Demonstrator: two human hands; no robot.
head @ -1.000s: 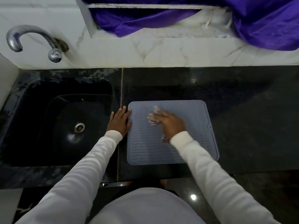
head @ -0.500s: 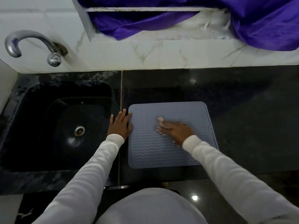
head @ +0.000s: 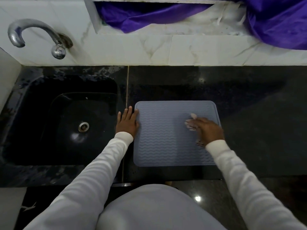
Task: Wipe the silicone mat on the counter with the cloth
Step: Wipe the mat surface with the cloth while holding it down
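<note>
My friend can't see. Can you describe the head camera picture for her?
A person's right hand presses a small white cloth onto a grey-blue wavy-ridged silicone mat on a black stone counter. The left hand lies flat at the mat's left edge, beside a black sink.

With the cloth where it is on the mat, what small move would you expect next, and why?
Probably a sweep back toward the sink side. The right hand presses the cloth near the silicone mat's right edge, so little mat remains that way, while the wide ribbed area to its left is uncovered. The left hand rests flat at the mat's left edge, steadying it.
</note>
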